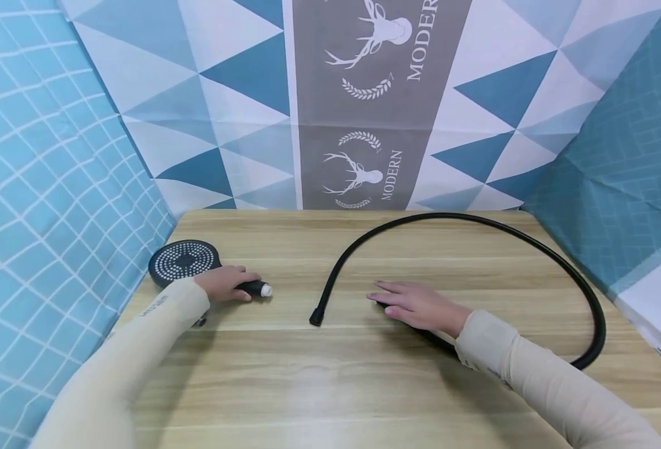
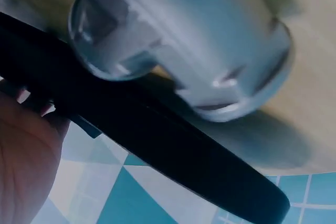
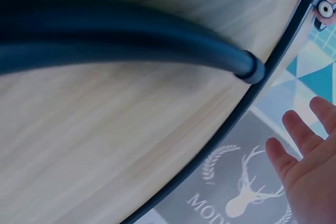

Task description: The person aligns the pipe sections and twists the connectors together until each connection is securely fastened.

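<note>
A black hand shower (image 1: 184, 260), its round nozzle face turned up, is at the left side of the wooden table. My left hand (image 1: 226, 282) grips its handle, whose white-tipped end (image 1: 266, 290) sticks out past the fingers. In the left wrist view, the dark shower body (image 2: 157, 135) crosses close in front of that hand. A black shower hose (image 1: 439, 216) curves in a wide loop at the right. My right hand (image 1: 420, 305) hovers over one hose end (image 3: 252, 69), with straight, spread fingers. The hose's other end (image 1: 316, 317) lies mid-table.
A shiny metallic fitting (image 2: 226, 51) lies beside the shower, mostly hidden under the left forearm in the head view. Patterned sheets (image 1: 241, 93) rise behind the wooden table (image 1: 285, 386), with blue tiled covering (image 1: 38, 187) along the left.
</note>
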`<state>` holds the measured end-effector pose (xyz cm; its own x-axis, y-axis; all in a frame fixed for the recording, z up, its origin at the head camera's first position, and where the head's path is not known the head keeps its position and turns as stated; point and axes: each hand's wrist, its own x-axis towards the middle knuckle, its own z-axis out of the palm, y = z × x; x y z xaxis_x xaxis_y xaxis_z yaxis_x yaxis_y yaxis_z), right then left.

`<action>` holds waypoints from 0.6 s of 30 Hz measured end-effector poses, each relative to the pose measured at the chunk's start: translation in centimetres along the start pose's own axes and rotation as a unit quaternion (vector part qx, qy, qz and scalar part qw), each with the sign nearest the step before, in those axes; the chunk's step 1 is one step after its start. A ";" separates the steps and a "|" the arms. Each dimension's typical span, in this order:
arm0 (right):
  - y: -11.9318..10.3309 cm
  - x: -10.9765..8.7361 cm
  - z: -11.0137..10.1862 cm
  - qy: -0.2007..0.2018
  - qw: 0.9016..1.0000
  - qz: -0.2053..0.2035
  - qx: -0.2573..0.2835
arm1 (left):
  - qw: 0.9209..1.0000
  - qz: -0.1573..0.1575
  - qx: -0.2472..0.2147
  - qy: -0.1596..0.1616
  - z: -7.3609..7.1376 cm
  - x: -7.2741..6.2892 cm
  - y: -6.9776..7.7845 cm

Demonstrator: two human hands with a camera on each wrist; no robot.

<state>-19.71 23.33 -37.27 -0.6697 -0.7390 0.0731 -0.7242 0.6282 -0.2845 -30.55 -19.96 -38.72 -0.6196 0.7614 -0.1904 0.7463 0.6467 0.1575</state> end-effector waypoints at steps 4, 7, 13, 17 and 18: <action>-0.5 1.0 0.3 0.003 1.000 -0.019 -0.020 | 1.000 -0.002 -0.003 0.014 0.9 -0.2 -0.3; -0.7 1.3 0.6 0.001 0.999 -0.036 -0.037 | 1.000 -0.029 0.000 0.013 1.4 -0.2 -0.7; -0.8 2.4 0.8 -0.004 0.998 -0.044 -0.034 | 0.999 -0.026 0.012 0.034 1.2 -1.0 -1.1; -1.2 3.4 0.8 -0.022 0.998 -0.047 -0.047 | 0.999 -0.015 0.004 0.047 0.5 -1.5 -0.6; -1.3 3.6 0.8 -0.026 0.997 -0.050 -0.050 | 0.999 -0.012 0.006 0.051 0.3 -1.6 -0.5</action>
<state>-21.06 19.61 -37.42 -0.5856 -0.8093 0.0466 -0.8016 0.5696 -0.1813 -29.86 -21.52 -38.77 -0.6590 0.7462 -0.0941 0.7329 0.6652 0.1428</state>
